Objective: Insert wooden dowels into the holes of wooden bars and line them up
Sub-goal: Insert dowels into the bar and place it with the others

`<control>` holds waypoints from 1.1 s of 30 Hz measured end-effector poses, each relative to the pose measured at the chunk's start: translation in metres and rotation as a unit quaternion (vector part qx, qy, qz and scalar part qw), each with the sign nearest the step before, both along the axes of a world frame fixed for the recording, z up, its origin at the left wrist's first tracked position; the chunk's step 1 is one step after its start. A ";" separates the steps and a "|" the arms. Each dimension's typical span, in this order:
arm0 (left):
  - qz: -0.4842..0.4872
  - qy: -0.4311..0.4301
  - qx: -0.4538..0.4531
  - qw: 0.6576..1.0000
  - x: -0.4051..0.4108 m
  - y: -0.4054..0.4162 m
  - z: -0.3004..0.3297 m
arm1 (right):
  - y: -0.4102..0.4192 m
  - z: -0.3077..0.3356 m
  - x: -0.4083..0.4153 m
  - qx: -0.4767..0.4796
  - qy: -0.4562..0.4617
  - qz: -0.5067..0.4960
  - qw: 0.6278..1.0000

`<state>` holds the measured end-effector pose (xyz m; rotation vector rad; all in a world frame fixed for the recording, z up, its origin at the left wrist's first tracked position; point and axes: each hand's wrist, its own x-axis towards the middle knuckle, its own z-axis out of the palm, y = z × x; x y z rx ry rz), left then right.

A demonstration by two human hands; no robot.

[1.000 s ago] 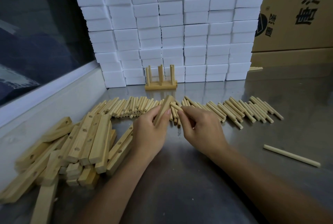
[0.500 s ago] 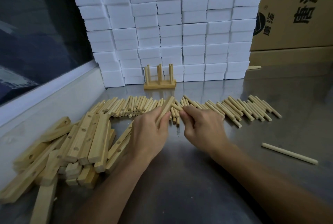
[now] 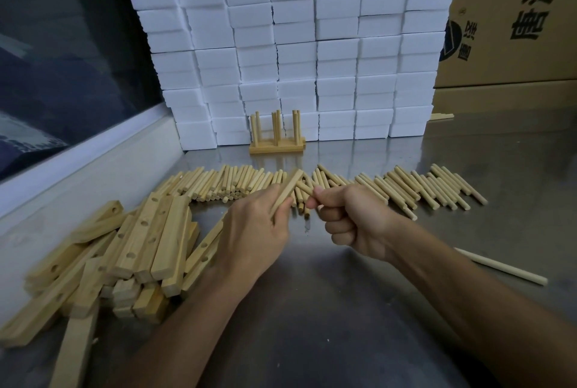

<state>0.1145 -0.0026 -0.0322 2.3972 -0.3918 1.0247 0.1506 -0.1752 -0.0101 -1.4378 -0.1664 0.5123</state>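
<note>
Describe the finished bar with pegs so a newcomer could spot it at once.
Find the wall of white foam blocks at the back of the metal table. At its foot, near the middle, stands the finished bar. Unlike the loose pegs lying flat in front, its pegs stand upright.

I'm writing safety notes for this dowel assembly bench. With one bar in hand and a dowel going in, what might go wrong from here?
1. The left hand holds the bar tilted in the air, so the dowel pinched by the right hand may enter its hole crooked and jam.
2. Both hands work just over the row of loose dowels; a nudge might roll some.
3. The heaped pile of bars beside the left forearm might slide if brushed.
</note>
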 end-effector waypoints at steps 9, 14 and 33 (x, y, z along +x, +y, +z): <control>-0.035 0.092 -0.075 0.992 0.003 -0.008 -0.004 | -0.010 0.012 0.007 -0.086 -0.117 -0.083 0.986; -0.041 0.202 -0.224 0.953 0.002 -0.013 -0.003 | -0.019 0.028 0.008 -0.035 -0.104 -0.051 0.993; -0.144 0.328 -0.662 0.658 0.000 -0.013 0.010 | -0.018 -0.014 0.020 -0.605 -0.300 -0.157 0.721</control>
